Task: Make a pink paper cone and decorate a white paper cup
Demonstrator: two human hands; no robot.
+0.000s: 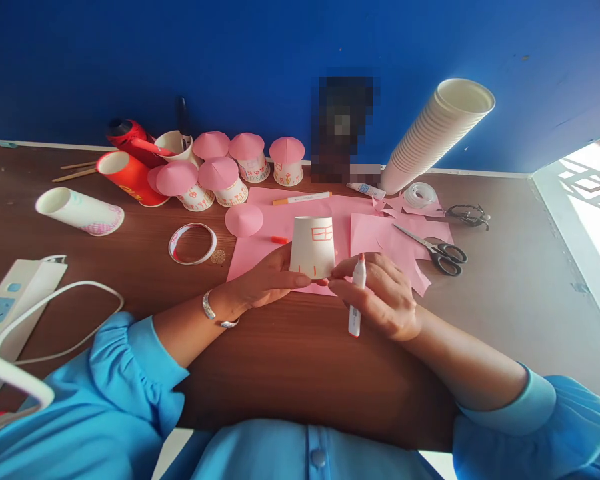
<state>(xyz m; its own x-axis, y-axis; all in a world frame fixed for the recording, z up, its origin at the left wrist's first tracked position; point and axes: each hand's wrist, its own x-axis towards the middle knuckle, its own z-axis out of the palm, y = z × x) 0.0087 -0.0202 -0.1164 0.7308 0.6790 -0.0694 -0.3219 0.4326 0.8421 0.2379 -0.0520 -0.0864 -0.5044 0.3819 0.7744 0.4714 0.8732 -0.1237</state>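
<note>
My left hand [270,277] is closed around the lower left side of an upside-down white paper cup [307,250]. On the cup a red window shape is drawn, with short red strokes along its lower rim. In my right hand [385,293] I hold a white marker pen [357,300], its red tip pointing up and away from the cup. Fingertips of that hand touch the cup's lower right edge. A loose red cap [279,240] lies on the pink paper [245,260] just behind the cup.
Several decorated cups with pink cone roofs [218,173] stand at the back left. A loose pink cone [244,220] and a tape roll [193,243] are left of the cup. Scissors [437,253] and a tall cup stack [430,140] are right; a power strip [10,300] is far left.
</note>
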